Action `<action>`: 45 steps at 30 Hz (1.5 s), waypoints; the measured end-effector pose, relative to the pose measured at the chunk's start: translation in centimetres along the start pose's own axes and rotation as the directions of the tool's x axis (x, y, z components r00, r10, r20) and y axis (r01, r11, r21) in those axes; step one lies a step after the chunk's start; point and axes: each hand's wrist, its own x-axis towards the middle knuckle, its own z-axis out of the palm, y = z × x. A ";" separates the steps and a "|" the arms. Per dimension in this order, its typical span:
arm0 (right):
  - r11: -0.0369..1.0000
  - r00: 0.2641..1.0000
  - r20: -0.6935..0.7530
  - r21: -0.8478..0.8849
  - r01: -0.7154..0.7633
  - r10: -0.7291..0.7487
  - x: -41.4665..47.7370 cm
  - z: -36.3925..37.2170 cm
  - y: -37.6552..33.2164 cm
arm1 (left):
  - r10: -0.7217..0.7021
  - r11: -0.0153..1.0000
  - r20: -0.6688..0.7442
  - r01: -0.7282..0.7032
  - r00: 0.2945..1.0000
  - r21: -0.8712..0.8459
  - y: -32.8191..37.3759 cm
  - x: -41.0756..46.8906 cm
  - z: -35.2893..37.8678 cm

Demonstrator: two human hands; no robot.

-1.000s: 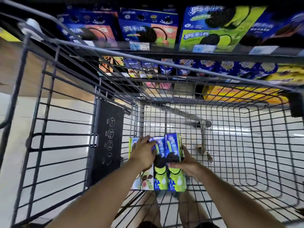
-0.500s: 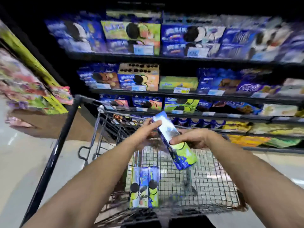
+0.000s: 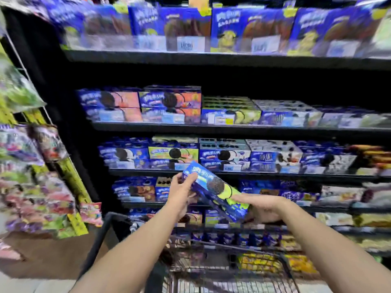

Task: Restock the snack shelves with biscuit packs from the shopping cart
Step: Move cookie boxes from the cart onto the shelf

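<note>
I hold one blue and lime-green biscuit pack (image 3: 215, 190) tilted in front of the shelves, above the cart. My left hand (image 3: 182, 190) grips its upper left end, thumb on the front face. My right hand (image 3: 261, 206) holds its lower right end from below and beside. The black snack shelves (image 3: 232, 129) behind are filled with similar blue biscuit boxes in several rows. A matching green-fronted box (image 3: 173, 153) sits on the shelf just above the pack. The shopping cart (image 3: 211, 271) stands below my arms, its inside mostly out of view.
A rack of colourful snack bags (image 3: 36, 187) hangs at the left, beside the shelving. The cart's black rim (image 3: 99, 240) runs down the lower left. Yellow packs (image 3: 264, 263) lie on the lowest shelf behind the cart. Brown floor shows at the lower left.
Both hands lifted one pack out of the cart, leaving the others behind, and raised it toward the shelves. My view swung up from the cart floor to the shelf rows.
</note>
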 end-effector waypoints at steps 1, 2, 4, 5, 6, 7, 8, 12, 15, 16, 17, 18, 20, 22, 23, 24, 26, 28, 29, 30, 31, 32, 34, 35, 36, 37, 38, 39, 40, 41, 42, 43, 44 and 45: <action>0.998 1.000 -0.002 0.053 0.025 -0.025 -0.1 -0.2 -0.1 | 0.023 1.000 -0.005 -0.023 1.000 -0.017 0.6 0.0 0.3; 0.993 0.998 -0.013 0.100 0.058 -0.057 -0.2 -0.4 -0.4 | 0.039 0.999 -0.017 -0.040 0.999 -0.037 1.3 0.1 0.5; 0.981 0.993 -0.042 0.157 0.115 -0.110 -0.4 -0.5 -1.2 | 0.068 0.993 -0.039 -0.072 0.997 -0.092 2.5 0.4 1.1; 0.975 0.989 -0.063 0.170 0.144 -0.135 -0.5 -0.4 -1.7 | 0.089 0.989 -0.039 -0.093 0.995 -0.112 3.2 0.5 1.4; 0.968 0.982 -0.095 0.177 0.177 -0.162 -0.6 -0.5 -2.3 | 0.116 0.986 -0.034 -0.119 0.993 -0.120 3.8 0.6 1.6; 0.960 0.971 -0.136 0.176 0.217 -0.195 -0.8 -0.6 -2.8 | 0.147 0.982 -0.022 -0.149 0.989 -0.119 4.3 0.8 1.8; 0.951 0.956 -0.179 0.167 0.261 -0.231 -1.0 -0.7 -3.4 | 0.179 0.978 0.000 -0.178 0.984 -0.110 4.9 0.9 1.8; 0.926 0.886 -0.296 0.013 0.377 -0.357 -3.0 -1.5 -6.2 | 0.267 0.958 0.133 -0.278 0.954 0.071 7.7 0.9 1.6; 0.901 0.814 -0.387 -0.177 0.395 -0.433 -5.3 -2.9 -8.6 | 0.343 0.860 0.220 -0.399 0.913 0.318 10.1 0.7 2.2; 0.891 0.787 -0.419 -0.235 0.387 -0.453 -6.0 -3.5 -9.4 | 0.371 0.804 0.251 -0.445 0.894 0.394 10.8 0.7 2.6; 0.875 0.761 -0.438 -0.303 0.377 -0.479 -6.8 -4.0 -10.1 | 0.395 0.749 0.280 -0.483 0.875 0.454 11.5 0.7 3.0; 0.848 0.731 -0.444 -0.374 0.375 -0.518 -7.3 -4.7 -10.8 | 0.414 0.700 0.307 -0.515 0.857 0.494 12.1 0.6 3.6; 0.799 0.679 -0.449 -0.474 0.370 -0.581 -8.1 -6.4 -12.0 | 0.436 0.627 0.344 -0.555 0.831 0.546 13.1 0.5 4.9; 0.764 0.655 -0.447 -0.551 0.334 -0.609 -8.7 -8.0 -13.2 | 0.451 0.584 0.349 -0.567 0.821 0.580 13.9 0.7 6.5; 0.745 0.649 -0.433 -0.578 0.333 -0.626 -8.8 -8.8 -13.8 | 0.458 0.571 0.345 -0.569 0.819 0.592 14.2 0.7 7.3; 0.731 0.648 -0.418 -0.594 0.335 -0.637 -8.8 -9.7 -14.4 | 0.465 0.560 0.339 -0.568 0.818 0.603 14.5 1.0 8.1; 0.712 0.651 -0.393 -0.614 0.340 -0.650 -8.7 -11.4 -15.6 | 0.493 0.522 0.332 -0.578 0.804 0.627 15.0 1.7 9.7; 0.679 0.651 -0.359 -0.651 0.339 -0.669 -8.6 -13.1 -17.1 | 0.518 0.484 0.319 -0.579 0.794 0.656 15.5 2.6 11.2; 0.662 0.655 -0.341 -0.672 0.332 -0.674 -8.4 -14.0 -17.9 | 0.524 0.478 0.308 -0.574 0.794 0.665 15.8 3.1 11.9; 0.649 0.660 -0.324 -0.685 0.330 -0.677 -8.1 -15.0 -18.7 | 0.528 0.475 0.297 -0.567 0.796 0.673 16.1 3.7 12.6; 0.640 0.663 -0.314 -0.696 0.325 -0.679 -7.7 -15.9 -19.5 | 0.531 0.469 0.285 -0.557 0.798 0.686 16.3 4.3 13.3; 0.631 0.666 -0.307 -0.707 0.318 -0.680 -7.2 -16.9 -20.3 | 0.533 0.455 0.270 -0.541 0.802 0.707 16.5 4.9 13.9; 0.617 0.690 -0.274 -0.722 0.312 -0.670 -6.2 -18.6 -21.8 | 0.544 0.415 0.244 -0.511 0.803 0.753 16.9 6.0 15.1; 0.609 0.700 -0.262 -0.733 0.304 -0.664 -5.8 -19.3 -22.4 | 0.550 0.404 0.229 -0.496 0.803 0.769 17.0 6.7 15.6; 0.607 0.708 -0.267 -0.743 0.281 -0.654 -5.4 -19.8 -23.0 | 0.552 0.404 0.206 -0.476 0.808 0.781 17.1 7.2 16.1; 0.608 0.714 -0.279 -0.753 0.253 -0.642 -4.9 -20.2 -23.5 | 0.556 0.406 0.176 -0.450 0.812 0.795 17.2 7.7 16.5; 0.606 0.720 -0.288 -0.762 0.227 -0.631 -4.6 -20.6 -24.0 | 0.559 0.405 0.138 -0.415 0.818 0.814 17.3 8.2 16.9; 0.600 0.726 -0.287 -0.772 0.211 -0.625 -4.2 -20.8 -24.4 | 0.562 0.404 0.110 -0.388 0.820 0.828 17.4 8.6 17.2; 0.592 0.735 -0.280 -0.781 0.200 -0.617 -3.8 -20.8 -24.8 | 0.566 0.398 0.089 -0.366 0.820 0.841 17.4 8.9 17.4; 0.585 0.748 -0.266 -0.787 0.195 -0.608 -3.4 -20.8 -25.2 | 0.566 0.395 0.069 -0.344 0.821 0.852 17.5 9.3 17.4; 0.578 0.763 -0.257 -0.796 0.181 -0.593 -2.8 -20.8 -25.5 | 0.570 0.395 0.050 -0.327 0.820 0.859 17.4 9.5 17.5; 0.571 0.776 -0.257 -0.806 0.157 -0.576 -2.3 -20.9 -25.8 | 0.575 0.386 0.033 -0.307 0.817 0.870 17.4 9.6 17.5; 0.566 0.784 -0.263 -0.814 0.133 -0.562 -1.8 -21.0 -26.0 | 0.581 0.373 0.024 -0.292 0.813 0.881 17.5 9.7 17.7; 0.563 0.788 -0.270 -0.818 0.115 -0.553 -1.3 -21.0 -26.1 | 0.595 0.361 0.022 -0.292 0.803 0.886 17.4 9.8 17.8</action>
